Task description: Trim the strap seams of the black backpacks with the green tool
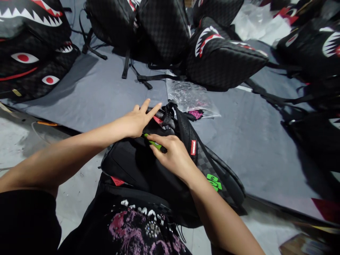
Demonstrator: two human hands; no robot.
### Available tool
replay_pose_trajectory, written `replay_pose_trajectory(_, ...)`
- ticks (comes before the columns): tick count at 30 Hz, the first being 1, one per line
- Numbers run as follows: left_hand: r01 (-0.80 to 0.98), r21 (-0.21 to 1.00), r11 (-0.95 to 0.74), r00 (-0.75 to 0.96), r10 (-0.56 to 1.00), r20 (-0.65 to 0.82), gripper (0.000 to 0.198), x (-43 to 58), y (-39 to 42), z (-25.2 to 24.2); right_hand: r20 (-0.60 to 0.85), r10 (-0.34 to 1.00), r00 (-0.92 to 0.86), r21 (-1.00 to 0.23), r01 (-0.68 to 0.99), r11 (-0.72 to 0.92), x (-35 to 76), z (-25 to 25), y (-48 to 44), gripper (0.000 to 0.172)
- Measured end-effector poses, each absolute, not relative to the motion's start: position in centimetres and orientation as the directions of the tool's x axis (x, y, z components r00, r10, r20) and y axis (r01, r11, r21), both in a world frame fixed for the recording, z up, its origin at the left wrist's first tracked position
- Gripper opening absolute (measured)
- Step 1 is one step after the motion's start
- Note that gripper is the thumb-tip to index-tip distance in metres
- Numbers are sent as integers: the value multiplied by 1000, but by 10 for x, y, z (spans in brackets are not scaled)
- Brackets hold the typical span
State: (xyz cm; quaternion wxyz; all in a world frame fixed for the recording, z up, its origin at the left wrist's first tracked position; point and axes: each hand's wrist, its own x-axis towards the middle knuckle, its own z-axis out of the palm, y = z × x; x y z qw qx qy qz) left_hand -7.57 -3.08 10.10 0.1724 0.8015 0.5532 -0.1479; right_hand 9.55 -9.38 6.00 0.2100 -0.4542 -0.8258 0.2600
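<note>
A black backpack (148, 163) with a checkered side, a small red label (193, 147) and a green patch (214, 181) lies across the table's front edge. My right hand (170, 152) is closed round a green and black tool (155, 142), whose tip points up and left at the bag's upper edge. Just above it, my left hand (138, 120) rests on that edge with its fingers spread. Whatever lies under the left palm is hidden. Dark straps and a bit of red show beside the left fingers.
On the grey table (239, 134), a clear plastic bag (191, 97) lies beyond the backpack. Several black bags with shark-mouth prints line the back, such as one bag (225, 60); more are stacked left (32, 67) and right. Loose straps trail between them. A cardboard box (305, 244) is at lower right.
</note>
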Motion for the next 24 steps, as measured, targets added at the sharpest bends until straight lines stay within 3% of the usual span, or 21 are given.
replay_pose_trajectory(6, 931, 119, -344, 362, 837, -411, 119, -79, -30, 96, 70, 885, -461, -575, 706, 413, 94, 65, -94, 31)
replay_pose_trajectory(8, 931, 114, -348, 363, 836, -411, 120, -79, -30, 95, 70, 870, -488, -611, 668, 425, 93, 67, -95, 32)
replay_pose_trajectory(14, 931, 107, -348, 361, 840, -405, 115, -79, -31, 98, 44, 889, -456, -556, 728, 401, 89, 71, -96, 31)
replay_pose_trajectory(24, 925, 128, -358, 379, 841, -386, 110, -81, -33, 97, 44, 887, -459, -569, 719, 400, 89, 70, -96, 32)
